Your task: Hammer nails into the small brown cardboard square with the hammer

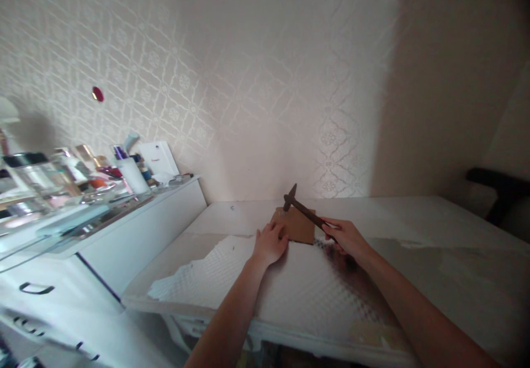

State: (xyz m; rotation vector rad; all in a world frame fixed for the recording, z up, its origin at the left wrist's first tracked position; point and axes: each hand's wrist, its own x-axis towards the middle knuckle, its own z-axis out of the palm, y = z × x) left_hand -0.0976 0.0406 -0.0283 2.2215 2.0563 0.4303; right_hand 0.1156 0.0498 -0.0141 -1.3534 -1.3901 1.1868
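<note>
My right hand (345, 238) is wrapped round the handle of a hammer (304, 210). The dark hammer head is at the upper left, just over the far left part of a flat brown board (301, 225). My left hand (271, 243) is closed on the near left part of this board, holding it against the table. By the hammer head, small shiny bits (282, 212) lie at the board's far edge, too small to name. Under the board and my hands spreads a white, quilted-looking sheet (215, 266).
The white table (397, 219) meets a patterned wall. At left, a white drawer cabinet (141, 230) carries several bottles, jars and a white box (159, 158). A small metal bit (232, 208) lies on the table's far left. A dark chair armrest (497, 183) stands at right.
</note>
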